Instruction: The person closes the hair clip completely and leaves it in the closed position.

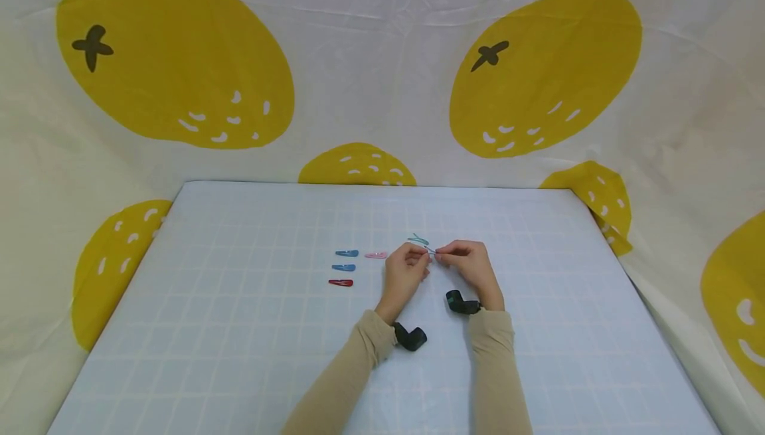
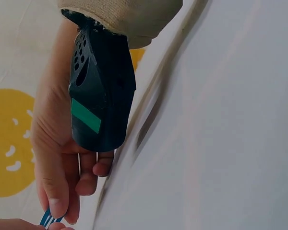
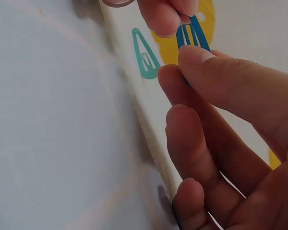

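A blue snap hair clip [image 3: 194,36] is held between both hands above the table. My left hand [image 1: 405,275] pinches one end between thumb and finger. The right hand [image 1: 472,267] pinches the other end the same way, its other fingers loosely curled. Fingertips cover both ends of the clip, and I cannot tell whether it is snapped closed. Just beyond the hands lies a teal hair clip [image 1: 418,240], its parts spread apart in the head view. Close to the left hand's outer side is a pink hair clip [image 1: 375,256].
Left of the hands, two blue hair clips [image 1: 344,267] and a red hair clip [image 1: 340,283] lie in a column. Each wrist carries a black camera [image 1: 410,337]. A pale checked cloth covers the table [image 1: 209,329]; behind it hangs a fruit-patterned curtain [image 1: 370,76].
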### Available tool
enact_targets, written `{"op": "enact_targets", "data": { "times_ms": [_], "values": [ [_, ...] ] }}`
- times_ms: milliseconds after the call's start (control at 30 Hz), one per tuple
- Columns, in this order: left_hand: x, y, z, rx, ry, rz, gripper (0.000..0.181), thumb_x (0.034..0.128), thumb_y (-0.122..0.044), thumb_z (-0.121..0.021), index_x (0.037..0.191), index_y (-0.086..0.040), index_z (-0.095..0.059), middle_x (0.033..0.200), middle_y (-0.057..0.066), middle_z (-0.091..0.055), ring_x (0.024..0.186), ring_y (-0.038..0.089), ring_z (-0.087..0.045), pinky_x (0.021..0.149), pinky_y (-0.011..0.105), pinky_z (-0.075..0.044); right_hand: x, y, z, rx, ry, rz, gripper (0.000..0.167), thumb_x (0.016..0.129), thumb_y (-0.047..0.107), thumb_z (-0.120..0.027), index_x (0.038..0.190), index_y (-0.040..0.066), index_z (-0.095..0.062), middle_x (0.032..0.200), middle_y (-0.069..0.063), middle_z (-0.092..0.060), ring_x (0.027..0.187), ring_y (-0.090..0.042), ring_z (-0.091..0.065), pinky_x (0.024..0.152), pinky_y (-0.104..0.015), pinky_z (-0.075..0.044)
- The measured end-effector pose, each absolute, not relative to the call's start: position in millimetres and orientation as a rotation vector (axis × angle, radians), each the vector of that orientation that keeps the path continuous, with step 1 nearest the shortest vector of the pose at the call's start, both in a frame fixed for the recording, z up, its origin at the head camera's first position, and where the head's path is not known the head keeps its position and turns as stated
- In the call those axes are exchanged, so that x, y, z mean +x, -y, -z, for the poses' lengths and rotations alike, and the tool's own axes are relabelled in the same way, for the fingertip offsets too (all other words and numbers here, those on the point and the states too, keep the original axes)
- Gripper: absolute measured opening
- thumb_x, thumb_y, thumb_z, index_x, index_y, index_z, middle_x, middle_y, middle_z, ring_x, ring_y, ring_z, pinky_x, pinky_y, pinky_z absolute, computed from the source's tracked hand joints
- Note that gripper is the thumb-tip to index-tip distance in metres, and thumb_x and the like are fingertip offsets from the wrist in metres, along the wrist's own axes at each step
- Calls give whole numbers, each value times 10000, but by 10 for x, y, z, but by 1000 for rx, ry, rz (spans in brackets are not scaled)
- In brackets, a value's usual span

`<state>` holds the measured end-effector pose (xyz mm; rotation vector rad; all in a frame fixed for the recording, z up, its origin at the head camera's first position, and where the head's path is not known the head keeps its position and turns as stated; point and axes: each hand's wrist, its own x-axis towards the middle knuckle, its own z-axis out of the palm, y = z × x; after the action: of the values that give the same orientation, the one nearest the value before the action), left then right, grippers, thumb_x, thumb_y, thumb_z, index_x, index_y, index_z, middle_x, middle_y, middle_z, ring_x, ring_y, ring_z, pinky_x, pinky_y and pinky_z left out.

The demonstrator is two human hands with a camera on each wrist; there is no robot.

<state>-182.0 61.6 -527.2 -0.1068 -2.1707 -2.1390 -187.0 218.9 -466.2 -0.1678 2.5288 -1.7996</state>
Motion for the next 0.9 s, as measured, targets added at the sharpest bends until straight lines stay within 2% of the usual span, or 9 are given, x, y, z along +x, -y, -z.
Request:
{"op": "enact_targets", "data": {
  "times_ms": [333,567,900],
  "values": [
    [-1818,-605,5249,-99,2133,2163,47,929,-71,-690,967,-76,-662,847,29,-710,606,138,-621,581,246,-543,-1880,-2188,4689,-191,-2508,1848,119,834,-49,-744,931,-115,-729,872,-261,-696,690,-152,-604,645,-249,-492],
    [-1813,-609,5236,-97,2102,2190,149,906,-58,-707,1042,-57,-646,872,32,-687,605,134,-616,572,244,-535,-1889,-2198,4724,-211,-2489,1885,128,834,-64,-736,944,-127,-719,929,-277,-696,712,-144,-617,648,-235,-504],
    [-1821,-620,5237,-107,2069,2232,178,969,-242,-663,1036,-77,-661,889,95,-700,598,162,-577,571,223,-503,-1896,-2198,4741,-286,-2461,1945,121,810,-94,-749,915,-138,-709,961,-292,-689,739,-118,-658,654,-234,-524]
  ]
}}
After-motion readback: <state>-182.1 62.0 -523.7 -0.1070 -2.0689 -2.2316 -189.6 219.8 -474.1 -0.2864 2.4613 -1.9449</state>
